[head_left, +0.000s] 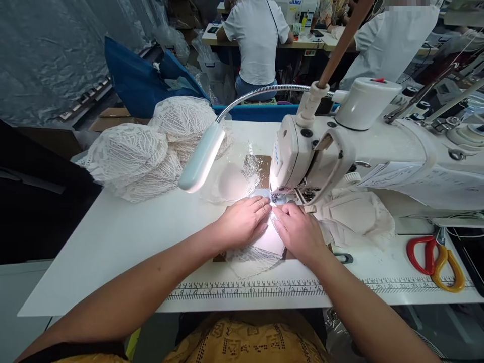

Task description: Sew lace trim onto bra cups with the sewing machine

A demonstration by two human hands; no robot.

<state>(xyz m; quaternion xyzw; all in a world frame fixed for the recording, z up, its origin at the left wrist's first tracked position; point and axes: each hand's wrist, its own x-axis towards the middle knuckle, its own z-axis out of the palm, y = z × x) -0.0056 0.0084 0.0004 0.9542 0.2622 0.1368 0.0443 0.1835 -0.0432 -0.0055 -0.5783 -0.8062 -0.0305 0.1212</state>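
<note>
Under the needle of a white sewing machine (291, 151) lies a pale, lace-edged bra cup piece (270, 239), lit by the lamp. My left hand (245, 219) rests flat on its left side, fingers stretched toward the presser foot. At the right of the needle, my right hand (298, 229) has its thumb and fingers closed on the fabric edge. The stitching point is partly hidden by my fingertips. Just behind my left hand sits a rounded pale cup (232, 182) with a lace border. More pale fabric (357, 214) lies right of the needle, beneath the machine arm.
A heap of white lace pieces (128, 156) lies at the table's back left. The lamp head (202, 157) hangs over the table. Red-and-orange scissors (434, 259) lie right, near a printed ruler strip (245, 290). A person in a white shirt (259, 43) sits beyond.
</note>
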